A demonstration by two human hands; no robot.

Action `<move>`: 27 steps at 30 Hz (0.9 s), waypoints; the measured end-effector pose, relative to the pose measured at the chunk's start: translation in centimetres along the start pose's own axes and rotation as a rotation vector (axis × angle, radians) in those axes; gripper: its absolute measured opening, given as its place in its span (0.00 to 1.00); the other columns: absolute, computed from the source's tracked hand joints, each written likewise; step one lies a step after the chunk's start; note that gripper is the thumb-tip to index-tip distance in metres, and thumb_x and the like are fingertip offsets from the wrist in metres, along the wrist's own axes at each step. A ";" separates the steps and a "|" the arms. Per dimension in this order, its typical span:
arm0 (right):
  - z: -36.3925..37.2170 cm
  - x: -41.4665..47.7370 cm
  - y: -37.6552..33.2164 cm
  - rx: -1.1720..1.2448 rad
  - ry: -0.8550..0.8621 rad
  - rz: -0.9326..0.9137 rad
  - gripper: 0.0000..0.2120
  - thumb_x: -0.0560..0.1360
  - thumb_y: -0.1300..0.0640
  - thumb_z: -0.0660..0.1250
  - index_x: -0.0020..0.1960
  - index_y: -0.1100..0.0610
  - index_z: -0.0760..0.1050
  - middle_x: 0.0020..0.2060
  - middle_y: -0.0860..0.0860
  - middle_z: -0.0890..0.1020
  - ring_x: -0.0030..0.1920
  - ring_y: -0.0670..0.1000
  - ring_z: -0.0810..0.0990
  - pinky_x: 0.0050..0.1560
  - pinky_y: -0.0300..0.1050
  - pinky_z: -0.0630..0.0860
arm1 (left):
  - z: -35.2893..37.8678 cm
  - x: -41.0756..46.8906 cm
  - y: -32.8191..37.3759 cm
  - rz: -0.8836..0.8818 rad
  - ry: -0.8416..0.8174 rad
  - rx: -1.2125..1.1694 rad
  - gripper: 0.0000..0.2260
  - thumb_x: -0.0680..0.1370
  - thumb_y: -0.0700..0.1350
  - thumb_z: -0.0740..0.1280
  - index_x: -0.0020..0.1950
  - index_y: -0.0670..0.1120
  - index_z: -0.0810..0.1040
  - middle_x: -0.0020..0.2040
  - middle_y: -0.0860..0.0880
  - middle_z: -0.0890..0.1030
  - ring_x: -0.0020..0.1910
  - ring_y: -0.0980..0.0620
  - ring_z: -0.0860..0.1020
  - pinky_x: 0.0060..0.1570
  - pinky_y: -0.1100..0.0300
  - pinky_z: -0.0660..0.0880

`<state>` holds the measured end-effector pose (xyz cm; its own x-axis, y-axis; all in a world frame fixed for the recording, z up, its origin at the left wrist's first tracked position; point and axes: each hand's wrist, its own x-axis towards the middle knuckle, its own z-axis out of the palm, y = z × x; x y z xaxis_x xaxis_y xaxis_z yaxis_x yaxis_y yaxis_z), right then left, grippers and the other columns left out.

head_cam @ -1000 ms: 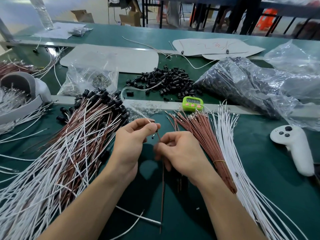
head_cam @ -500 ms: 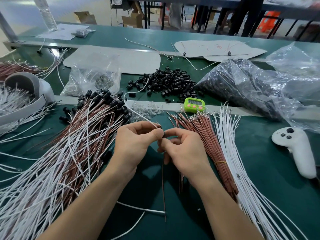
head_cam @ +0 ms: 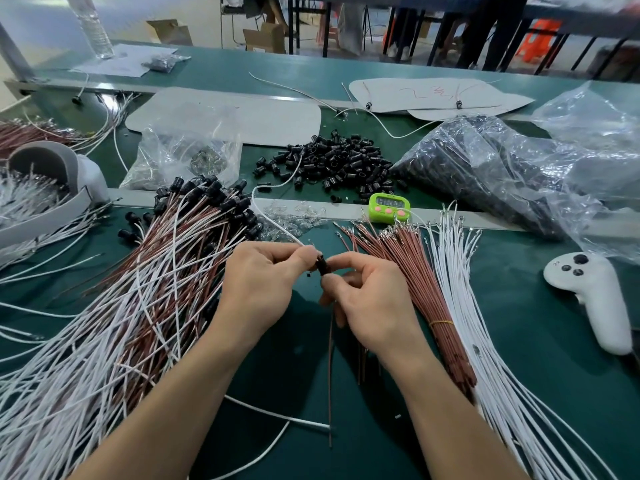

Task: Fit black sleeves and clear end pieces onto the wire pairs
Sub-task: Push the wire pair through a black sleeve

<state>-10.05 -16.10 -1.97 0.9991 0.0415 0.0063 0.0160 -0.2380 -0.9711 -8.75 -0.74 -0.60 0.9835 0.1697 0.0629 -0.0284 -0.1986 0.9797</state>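
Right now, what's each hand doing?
Left hand: closed, pinching the white wire.
Right hand: closed, pinching the black sleeve.

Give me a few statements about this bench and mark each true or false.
1. The left hand and right hand pinch a black sleeve between them. True.
2. The green timer lies left of the finished wire pile. False: it sits right of it, near the brown wire bundle's tips.
3. A yellow band ties the brown wire bundle. True.
4. The right hand holds the white controller. False: it lies untouched on the table.
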 end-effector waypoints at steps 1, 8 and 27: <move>0.0 0.0 0.0 -0.020 -0.002 -0.012 0.08 0.76 0.60 0.73 0.43 0.47 0.82 0.30 0.50 0.85 0.22 0.42 0.75 0.26 0.32 0.68 | -0.1 0.0 -0.2 0.033 0.009 0.078 0.07 0.75 0.47 0.76 0.39 0.59 0.87 0.34 0.56 0.86 0.33 0.61 0.78 0.37 0.66 0.73; -0.1 0.0 -0.4 0.170 -0.032 0.023 0.09 0.77 0.64 0.72 0.44 0.51 0.86 0.29 0.54 0.84 0.23 0.48 0.69 0.25 0.39 0.66 | -0.4 0.1 -0.2 0.027 0.071 0.073 0.02 0.71 0.53 0.77 0.39 0.58 0.87 0.33 0.50 0.85 0.34 0.56 0.78 0.38 0.57 0.77; -0.2 0.0 -0.3 0.185 -0.106 0.015 0.10 0.78 0.64 0.71 0.44 0.51 0.86 0.29 0.54 0.83 0.24 0.47 0.68 0.25 0.38 0.65 | -0.6 0.1 0.0 -0.065 0.063 -0.138 0.06 0.71 0.42 0.79 0.35 0.49 0.87 0.30 0.52 0.82 0.33 0.58 0.79 0.42 0.70 0.74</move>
<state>-10.07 -16.19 -1.66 0.9894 0.1431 -0.0240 -0.0158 -0.0579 -0.9982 -8.73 -0.10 -0.45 0.9711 0.2385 0.0062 0.0063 -0.0516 0.9986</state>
